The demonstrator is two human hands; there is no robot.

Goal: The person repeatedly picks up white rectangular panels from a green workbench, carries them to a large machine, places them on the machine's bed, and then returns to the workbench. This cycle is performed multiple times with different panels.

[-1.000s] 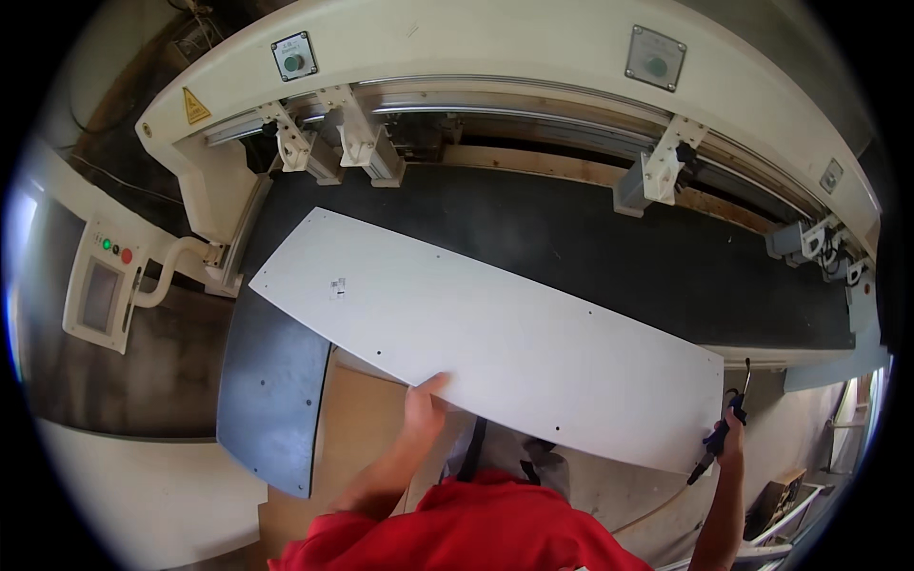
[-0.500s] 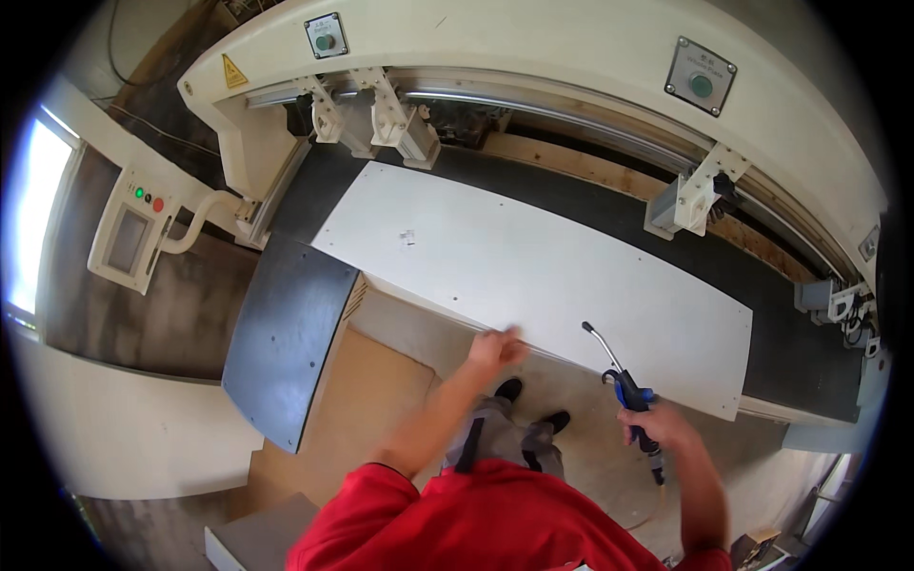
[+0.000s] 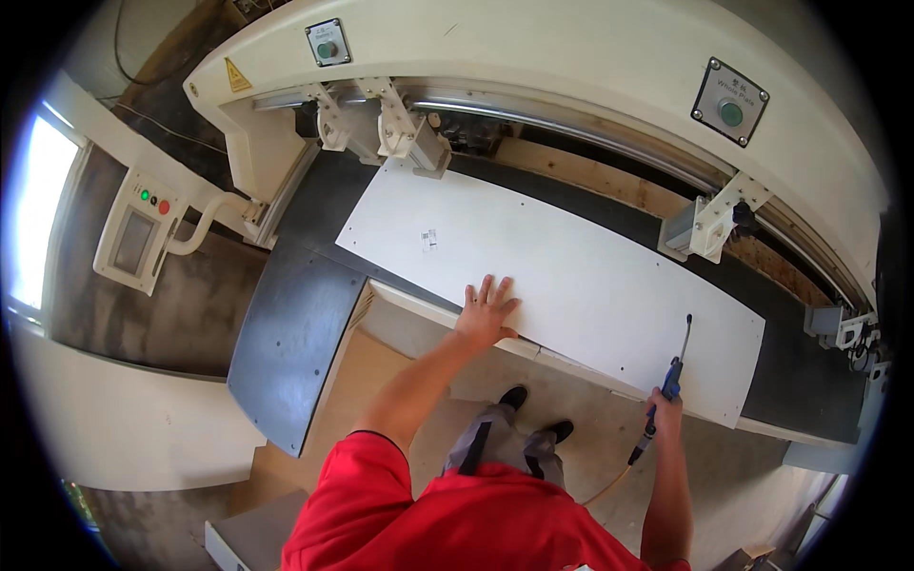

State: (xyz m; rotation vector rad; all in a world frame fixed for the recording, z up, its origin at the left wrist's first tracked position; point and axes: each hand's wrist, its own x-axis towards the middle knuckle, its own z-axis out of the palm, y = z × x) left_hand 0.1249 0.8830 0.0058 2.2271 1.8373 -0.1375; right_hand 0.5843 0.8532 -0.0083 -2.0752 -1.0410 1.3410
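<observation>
Holding one air gun (image 3: pixel 672 379): right hand (image 3: pixel 665 413); on one panel (image 3: pixel 581 276): left hand (image 3: pixel 485 318).

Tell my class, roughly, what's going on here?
A person in a red shirt stands at a machine with a long cream beam. A large white panel lies on the machine's dark bed. The left hand is spread on the panel by its near edge. The right hand grips a blue-and-black air gun, its thin nozzle pointing away over the panel's right part; whether the tip touches is unclear.
</observation>
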